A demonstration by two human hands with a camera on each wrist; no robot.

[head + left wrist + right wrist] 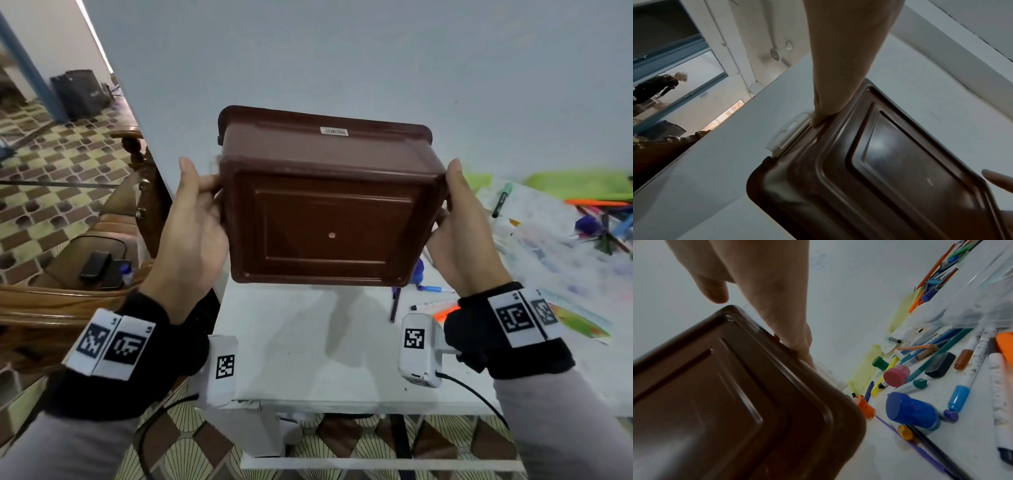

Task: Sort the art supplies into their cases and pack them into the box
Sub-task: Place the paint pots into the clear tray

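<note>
- Box (pixel 325 219), brown plastic, rectangular: held in the air above the white table (pixel 308 342), tipped so that its underside faces the head camera; a small white barcode sticker (pixel 334 131) is seen on the upper side wall, below the rim.
- Left hand (pixel 191 222): set against the box's left end, thumb raised along the edge, fingers wrapped round the far side and hidden from the head view; in the left wrist view the fingers are seen pressed onto the rim beside a pale latch clip (pixel 791 131).
- Right hand (pixel 462 233): set against the box's right end in mirror fashion, thumb up, fingers curled round the end wall; in the right wrist view the fingers (pixel 797 337) are seen clamped on the edge.
- Grip: box clasped between both hands, one at each short end.
- Wrists: black bands carrying white blocks with printed black-and-white markers.
- Table, to the right of the box: loose markers, pens and pencils scattered, among them a blue paint pot (pixel 910 410), a pink-capped pot (pixel 896 375), a green-capped pot (pixel 880 363), a black eraser (pixel 940 364) and an orange pot (pixel 865 407) just beside the box corner.
- Yellow-green cases (pixel 579 185): laid at the far right of the table, against the wall.
</note>
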